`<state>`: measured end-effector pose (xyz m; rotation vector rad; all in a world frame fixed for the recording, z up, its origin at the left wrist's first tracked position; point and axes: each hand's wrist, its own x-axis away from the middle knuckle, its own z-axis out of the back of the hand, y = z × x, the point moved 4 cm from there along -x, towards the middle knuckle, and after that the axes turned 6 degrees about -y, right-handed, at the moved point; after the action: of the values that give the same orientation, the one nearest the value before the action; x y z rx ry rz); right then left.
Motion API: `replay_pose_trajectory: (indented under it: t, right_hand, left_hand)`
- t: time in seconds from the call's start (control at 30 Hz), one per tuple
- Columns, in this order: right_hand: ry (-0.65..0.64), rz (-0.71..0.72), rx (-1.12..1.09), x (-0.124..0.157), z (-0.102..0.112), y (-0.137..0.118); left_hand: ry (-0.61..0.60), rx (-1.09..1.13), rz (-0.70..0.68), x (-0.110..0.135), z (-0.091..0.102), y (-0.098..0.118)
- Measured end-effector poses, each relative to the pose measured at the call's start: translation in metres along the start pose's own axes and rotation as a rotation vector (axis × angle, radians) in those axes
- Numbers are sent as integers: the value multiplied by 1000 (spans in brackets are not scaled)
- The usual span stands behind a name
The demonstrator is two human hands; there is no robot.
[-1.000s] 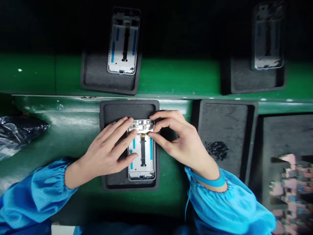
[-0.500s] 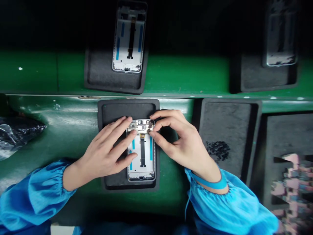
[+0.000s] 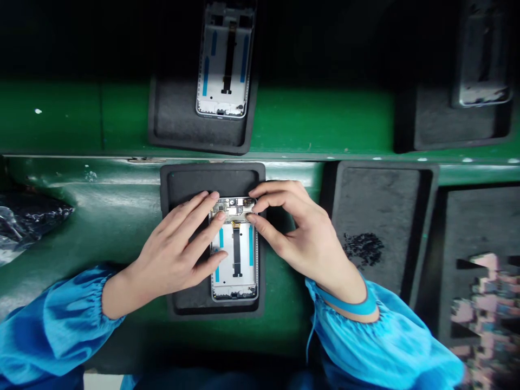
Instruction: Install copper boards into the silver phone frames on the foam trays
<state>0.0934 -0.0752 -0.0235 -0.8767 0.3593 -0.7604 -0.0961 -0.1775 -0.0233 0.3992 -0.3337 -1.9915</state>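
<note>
An opened phone body (image 3: pixel 246 284), silvery inside with blue strips and a black ribbon cable (image 3: pixel 237 252), lies in a black tray (image 3: pixel 211 181). A small circuit board (image 3: pixel 234 211) sits across the phone's top end. My left hand (image 3: pixel 173 252) is spread with its fingers apart, fingertips touching the phone's upper left edge and the left part of the board. At the board's right end, my right hand (image 3: pixel 303 233) closes thumb and fingertips on its edge. The fingertips cover both ends of the board.
On the far green strip, a tray (image 3: pixel 174 124) carries another opened phone (image 3: pixel 225 65); a second such phone (image 3: pixel 483 65) is farther right in shadow. To my right are a tray (image 3: pixel 377 200) with small black pieces (image 3: pixel 363 249) and one with pinkish boards (image 3: pixel 485 303). A plastic bag (image 3: pixel 32 222) lies left.
The far trays with their phones have shifted to the right. Both hands have stayed almost still, and the circuit board between them has shifted slightly.
</note>
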Motion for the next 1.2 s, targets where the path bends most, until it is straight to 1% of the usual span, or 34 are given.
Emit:
replay_pose_trajectory:
  t: [0.2, 0.5, 0.73, 0.9, 0.97, 1.03, 1.1, 1.13, 1.17, 1.2]
  right_hand:
    - [6, 5, 2, -1, -1, 0]
    - [-13, 0, -2, -1, 0, 0]
    - [4, 17, 12, -2, -1, 0]
    - [3, -17, -3, -4, 0, -1]
    - [2, -18, -19, -5, 0, -1]
    - [5, -7, -47, -5, 0, 0]
    - [14, 8, -79, -6, 0, 0]
    - [18, 17, -92, -6, 0, 1]
    - [25, 26, -101, -6, 0, 2]
    - [31, 38, -107, -7, 0, 2]
  left_hand:
    - [6, 1, -9, -1, 1, 0]
    - [58, 65, -5, 0, 2, -2]
    - [39, 43, -15, 0, 1, -1]
    - [36, 72, -12, -2, -1, -2]
    - [56, 89, -18, -3, 0, -3]
    - [103, 89, -16, -1, 5, -3]
    - [205, 32, 38, 5, 13, -3]
    - [262, -16, 104, 10, 19, -3]
    - [304, -63, 203, 17, 23, -4]
    - [315, -103, 326, 24, 26, -5]
